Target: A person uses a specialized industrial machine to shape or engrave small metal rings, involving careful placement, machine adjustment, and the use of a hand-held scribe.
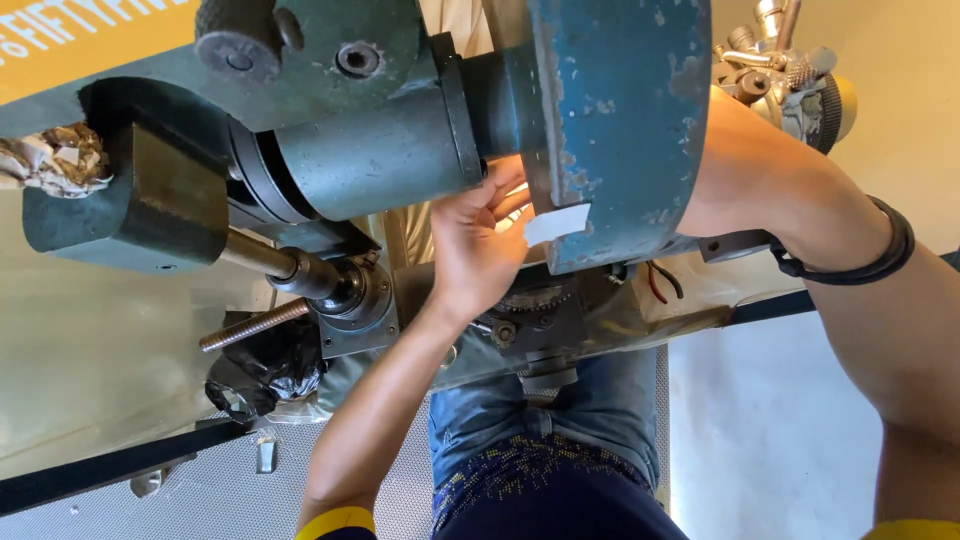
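Right forearm (pixel 880 330) hides its grip behind blue housing (pixel 620 120); left hand (pixel 480 245) open-fingered beneath.

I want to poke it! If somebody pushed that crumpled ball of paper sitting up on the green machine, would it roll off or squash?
The crumpled paper wad looks light, so a nudge would probably slide it off the green machine. Its wrinkled, lumpy shape suggests it would squash softly and tumble rather than roll smoothly. Being paper, it likely would not break.

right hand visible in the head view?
No: only the right forearm with a black band shows, reaching behind the blue housing, which hides the hand.
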